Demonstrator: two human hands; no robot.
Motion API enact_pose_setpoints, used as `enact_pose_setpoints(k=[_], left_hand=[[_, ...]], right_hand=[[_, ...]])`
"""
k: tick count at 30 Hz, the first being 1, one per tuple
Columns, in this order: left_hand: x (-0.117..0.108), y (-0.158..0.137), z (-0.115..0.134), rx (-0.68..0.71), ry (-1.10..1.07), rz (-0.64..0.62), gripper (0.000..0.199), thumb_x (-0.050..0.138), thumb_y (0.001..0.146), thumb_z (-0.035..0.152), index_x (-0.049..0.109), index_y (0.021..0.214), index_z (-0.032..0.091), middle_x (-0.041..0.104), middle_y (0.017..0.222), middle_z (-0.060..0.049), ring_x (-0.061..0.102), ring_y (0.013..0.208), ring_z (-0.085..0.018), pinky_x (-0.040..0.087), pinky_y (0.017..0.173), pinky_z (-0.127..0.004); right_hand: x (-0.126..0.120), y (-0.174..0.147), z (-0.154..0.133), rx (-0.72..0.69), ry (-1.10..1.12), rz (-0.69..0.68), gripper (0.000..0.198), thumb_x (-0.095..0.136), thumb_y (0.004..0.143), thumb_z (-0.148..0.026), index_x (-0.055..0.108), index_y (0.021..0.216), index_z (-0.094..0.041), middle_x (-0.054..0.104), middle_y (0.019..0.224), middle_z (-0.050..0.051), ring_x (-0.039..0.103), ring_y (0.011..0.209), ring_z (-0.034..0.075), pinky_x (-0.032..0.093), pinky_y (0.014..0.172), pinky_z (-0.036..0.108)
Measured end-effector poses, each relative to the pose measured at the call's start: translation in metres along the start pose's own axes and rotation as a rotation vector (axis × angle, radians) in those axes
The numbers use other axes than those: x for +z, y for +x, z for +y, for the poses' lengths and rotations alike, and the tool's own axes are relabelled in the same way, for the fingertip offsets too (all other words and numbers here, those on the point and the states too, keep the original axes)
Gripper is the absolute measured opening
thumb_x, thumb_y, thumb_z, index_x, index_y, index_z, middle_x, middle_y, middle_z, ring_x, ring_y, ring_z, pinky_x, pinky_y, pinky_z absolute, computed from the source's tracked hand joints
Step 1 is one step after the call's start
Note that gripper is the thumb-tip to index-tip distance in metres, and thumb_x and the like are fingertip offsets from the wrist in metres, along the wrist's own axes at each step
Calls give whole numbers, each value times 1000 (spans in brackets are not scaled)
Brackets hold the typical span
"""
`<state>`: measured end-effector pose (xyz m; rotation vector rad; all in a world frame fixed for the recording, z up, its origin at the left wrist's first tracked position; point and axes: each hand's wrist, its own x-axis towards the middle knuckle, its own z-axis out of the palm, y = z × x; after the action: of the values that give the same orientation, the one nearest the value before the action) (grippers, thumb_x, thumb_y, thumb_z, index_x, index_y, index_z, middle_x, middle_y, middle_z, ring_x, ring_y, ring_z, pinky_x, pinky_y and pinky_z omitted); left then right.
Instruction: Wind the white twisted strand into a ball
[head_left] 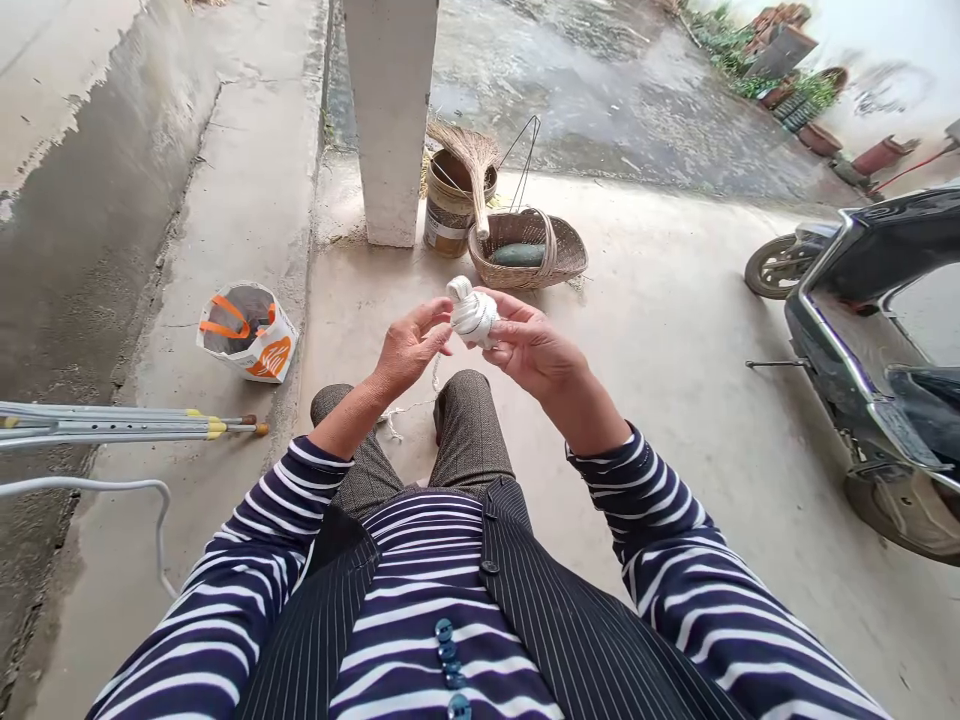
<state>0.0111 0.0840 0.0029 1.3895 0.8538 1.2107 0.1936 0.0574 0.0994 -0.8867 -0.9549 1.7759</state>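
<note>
A wound bundle of white rope [474,316], with a small loop at its top, is held up in front of my knees. My right hand [534,348] grips the bundle from the right, thumb across its side and fingers behind. At its left edge, my left hand [411,348] has curled fingers and thumb closed at the rope; the exact pinch point is partly hidden. From beneath the hands a loose rope tail [436,375] hangs between my knees, and its frayed end [391,425] shows by my left leg.
Ahead stand a pillar [391,120], a bucket [448,215] with a straw broom [472,160], and a wicker basket [566,250] holding a green gourd [519,255]. Left are a shopping bag [270,350] and crutches [150,424]. A scooter [862,370] is parked right.
</note>
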Motion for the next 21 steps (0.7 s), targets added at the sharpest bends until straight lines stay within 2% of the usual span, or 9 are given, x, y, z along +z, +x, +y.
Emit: enact_pose_setpoints(k=[3,6,9,15,19,21], left_hand=[[14,-1,27,45,-83,3,41,77,84,52,75,99,14,76,87,-7,70,77,-17,59,68,-25],[15,-6,35,32,-49,21,40,76,85,54,73,81,14,72,72,-4,68,66,-14,57,65,-24],[11,-9,33,10,-9,17,36,72,88,48,72,75,14,71,67,-4,66,62,-13,55,60,-23],[7,-11,20,-61,43,-5,20,63,86,28,74,80,12,70,66,-3,64,60,-10,53,59,-20],[5,-20,2,-120,35,-30,21,61,84,29,73,80,13,70,69,-3,64,63,-11,54,65,-21],[4,-29,-8,-142,43,-44,21,61,83,31,71,78,13,69,68,-2,63,63,-11,54,65,-22]], right_hand=[[1,3,5,27,-23,-27,47,84,63,-17,73,108,-23,73,92,2,63,72,13,45,49,20],[-3,0,3,37,-58,-72,47,86,65,-19,72,111,-23,73,93,2,64,73,13,45,51,20],[-10,-3,3,46,-68,-104,47,86,66,-19,72,111,-23,73,93,1,63,71,11,45,51,19],[-20,-8,7,51,-3,-99,49,83,67,-18,72,114,-25,73,98,1,64,76,12,49,55,19],[-22,-10,4,47,33,-73,49,83,66,-18,72,113,-24,72,94,2,64,75,13,47,52,19],[-26,-10,-4,0,29,-54,50,83,66,-18,71,114,-25,72,94,2,65,76,14,45,49,19]])
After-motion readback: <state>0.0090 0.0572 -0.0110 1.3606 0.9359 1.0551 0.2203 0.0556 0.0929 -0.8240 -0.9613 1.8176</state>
